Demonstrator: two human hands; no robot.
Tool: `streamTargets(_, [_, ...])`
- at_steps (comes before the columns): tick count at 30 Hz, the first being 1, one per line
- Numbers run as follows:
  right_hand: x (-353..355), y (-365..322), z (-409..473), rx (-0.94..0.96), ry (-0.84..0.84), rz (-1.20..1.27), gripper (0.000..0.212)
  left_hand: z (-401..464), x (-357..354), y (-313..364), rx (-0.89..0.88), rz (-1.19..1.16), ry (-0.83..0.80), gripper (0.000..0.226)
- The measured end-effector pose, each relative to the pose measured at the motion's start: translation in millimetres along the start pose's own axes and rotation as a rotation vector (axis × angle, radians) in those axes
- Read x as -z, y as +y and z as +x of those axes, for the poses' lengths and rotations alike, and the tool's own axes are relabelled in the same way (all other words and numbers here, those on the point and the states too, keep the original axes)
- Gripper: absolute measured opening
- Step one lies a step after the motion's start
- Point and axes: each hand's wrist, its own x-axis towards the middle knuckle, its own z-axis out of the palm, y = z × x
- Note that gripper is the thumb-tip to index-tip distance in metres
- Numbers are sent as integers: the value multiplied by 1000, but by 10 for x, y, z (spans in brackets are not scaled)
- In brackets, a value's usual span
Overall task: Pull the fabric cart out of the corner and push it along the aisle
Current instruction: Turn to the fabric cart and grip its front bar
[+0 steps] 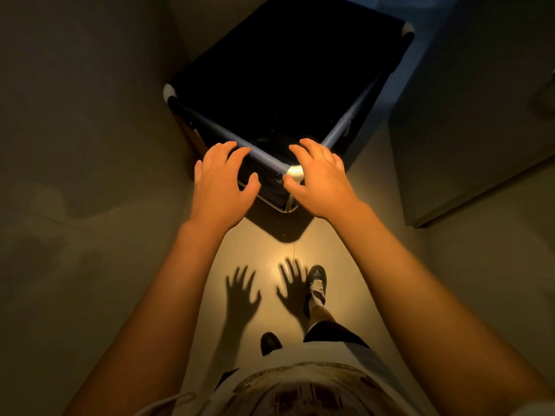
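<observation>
Reaching forward from a pale printed shirt (300,385), the person's two bare arms stretch over a lit patch of floor (270,244), where the shadows of both hands fall beside a dark shoe (315,283). Both hands are spread wide, fingers splayed, and neither has closed on anything. The left hand (223,178) lies along the rim just left of the nearest corner of the dark navy fabric cart with a blue-bound rim and pale corner caps (285,85); the right hand (321,178) covers that corner's pale cap (293,173), though whether the palms press down or only hover cannot be told. Beyond the hands, the cart sits tucked between a dull wall (75,115) on the left and a grey cabinet (480,115) on the right. Its cloth sides will likely sag if grabbed, so the stiff rim bars either side of the corner look like the sound hold. It appears empty and probably light, apt to swing or tip when pulled.
</observation>
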Motion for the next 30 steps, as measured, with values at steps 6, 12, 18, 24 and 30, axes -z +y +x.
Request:
streamTargets(6, [25, 464, 703, -8, -44, 46, 63, 741, -192, 125, -9, 38, -18, 54])
streamTargets(12, [36, 929, 1246, -3, -86, 61, 63, 1354, -448, 227, -4, 67, -49, 54])
streamTargets(18, [-71, 1340, 1531, -8, -178, 77, 65, 1634, -854, 334, 35, 81, -129, 55])
streamTargets(24, [-296, 1613, 1752, 9, -296, 77, 66, 1773, -1168, 310, 101, 105, -206, 56])
streamTargets(30, [-496, 1745, 1870, 28, -368, 48, 65, 1754, -1416, 203, 118, 120, -257, 56])
